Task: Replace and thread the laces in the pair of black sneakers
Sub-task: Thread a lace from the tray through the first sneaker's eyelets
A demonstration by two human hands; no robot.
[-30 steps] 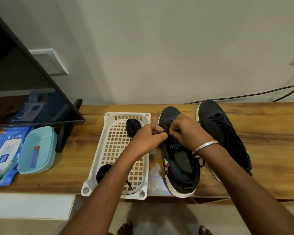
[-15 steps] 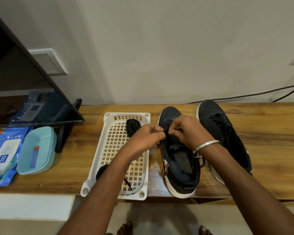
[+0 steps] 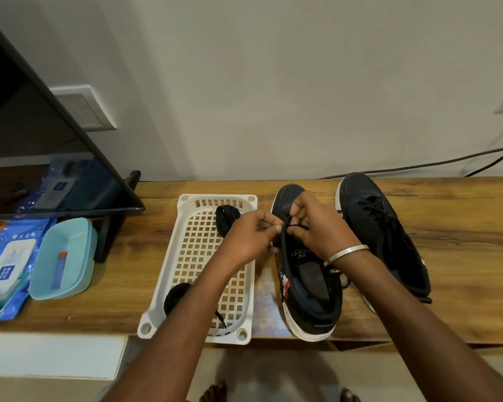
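Glossy wood table (image 3: 447, 216) (perforated white plastic tray (image 3: 186, 250)).

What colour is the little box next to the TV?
Light teal, or pale blue-green. The box shows clearly in the head view, the only one here.

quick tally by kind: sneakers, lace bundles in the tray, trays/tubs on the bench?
Sneakers: 2, near sneaker, far sneaker
Lace bundles: 2, far bundle, near bundle
Trays/tubs: 2, white tray, teal tub
Total: 6
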